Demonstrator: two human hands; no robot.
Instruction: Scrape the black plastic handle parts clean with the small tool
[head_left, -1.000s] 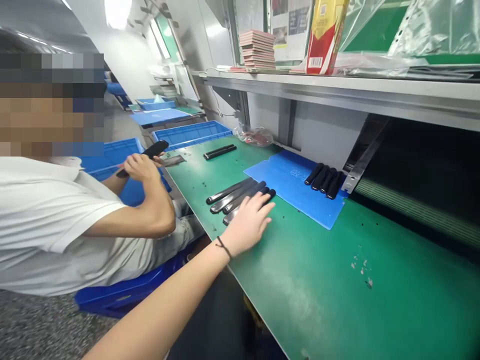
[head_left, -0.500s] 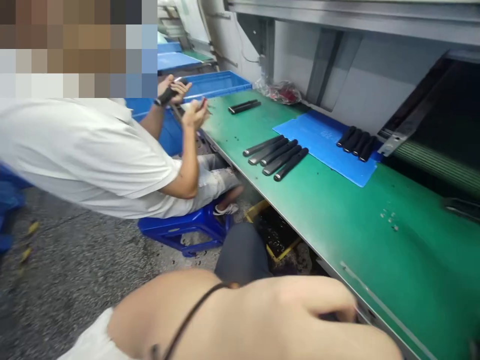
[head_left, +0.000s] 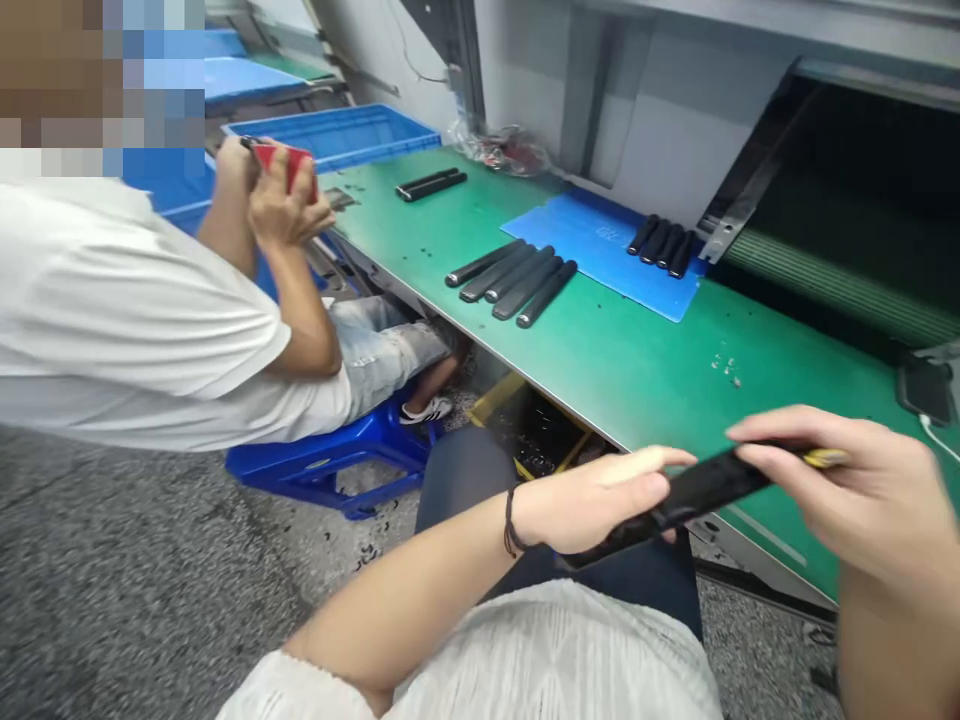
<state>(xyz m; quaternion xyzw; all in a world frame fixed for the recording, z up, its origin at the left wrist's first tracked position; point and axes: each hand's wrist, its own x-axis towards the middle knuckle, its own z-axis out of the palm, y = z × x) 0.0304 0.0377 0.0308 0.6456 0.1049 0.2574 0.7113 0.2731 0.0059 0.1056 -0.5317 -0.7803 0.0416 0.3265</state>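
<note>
At lower R of frame, L hand (head_left: 592, 503) grips black bar (head_left: 709, 490); R hand (head_left: 874, 490), out of view a sec ago, is closed on yellow bit (head_left: 826, 457) at bar's upper end, so work's now two-handed. 5 others (head_left: 521, 273) lie mid-frame.

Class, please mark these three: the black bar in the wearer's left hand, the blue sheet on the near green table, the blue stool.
Black bar (head_left: 709, 487): head view, on its uncovered stretch.
Blue sheet (head_left: 604, 258): head view, bare surface.
Blue stool (head_left: 296, 466): head view, side of the seat.
</note>
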